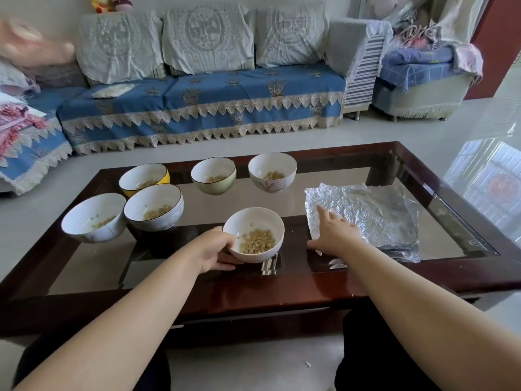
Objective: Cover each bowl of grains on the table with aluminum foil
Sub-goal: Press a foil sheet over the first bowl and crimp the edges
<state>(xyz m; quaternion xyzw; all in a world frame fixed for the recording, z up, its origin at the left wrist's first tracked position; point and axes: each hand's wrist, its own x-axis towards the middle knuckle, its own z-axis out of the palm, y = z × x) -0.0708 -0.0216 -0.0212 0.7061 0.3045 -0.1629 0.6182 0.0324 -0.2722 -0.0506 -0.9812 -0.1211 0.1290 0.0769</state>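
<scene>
Several uncovered bowls of grains stand on a glass-topped table [296, 280]. The nearest is a white bowl [270, 224] near the front middle; my left hand [217, 249] grips its left side. A stack of crinkled aluminum foil sheets [375, 210] lies flat at the right. My right hand [335, 232] rests with fingers spread on the foil's near-left corner. Farther back stand a yellow bowl [141, 176], a green bowl [213, 176] and a flower-painted white bowl [272, 172]. Two pale blue bowls [90, 218] [153, 207] sit at the left.
The table has a dark wooden frame [479, 266] around the glass. Behind it stands a blue-covered sofa [214, 108] with lace cushions, and an armchair [423, 80] piled with cloth is at the back right. The floor is pale tile [451, 131].
</scene>
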